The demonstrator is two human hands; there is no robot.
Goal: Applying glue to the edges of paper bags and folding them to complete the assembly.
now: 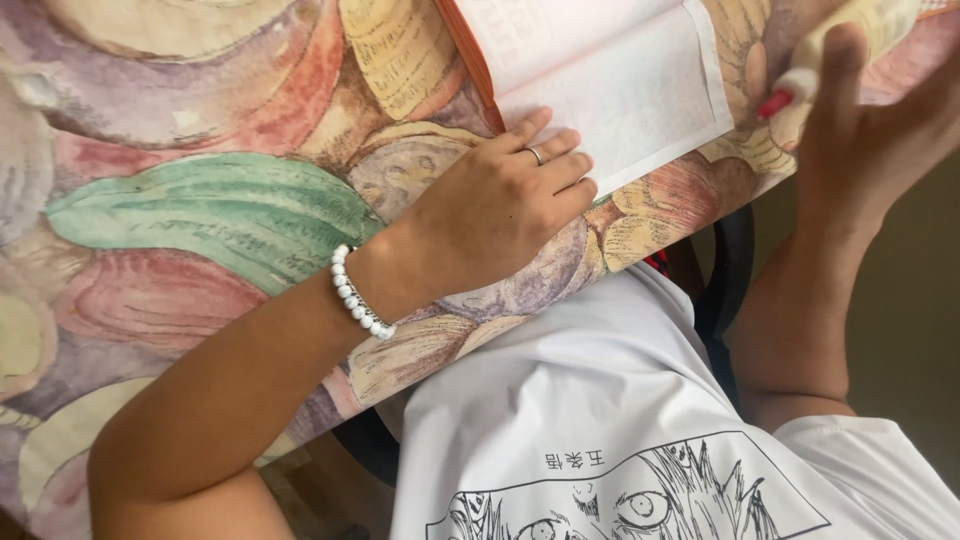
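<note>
At the bottom of the frame, nearest the camera, is a white cotton T-shirt (620, 400) with a black line drawing of eyes, cut off by the lower edge. Just above it, the left forearm crosses from the lower left, wearing a white beaded bracelet (360, 292) at the wrist. The left hand (500, 205), a thin ring on one finger, lies open and flat in the middle of the frame, its fingertips pressing the lower corner of an open book with white pages and an orange cover edge (610, 85). The print on the pages is too washed out to make out, and the top of the book is cut off by the upper edge. The book rests on a table covered in a cloth patterned with large green, pink and yellow fruit and leaves (200, 200). At the upper right, the right hand (865, 130) is closed around a pale yellow pen with a red tip (800, 85), blurred and partly hidden behind the thumb.
</note>
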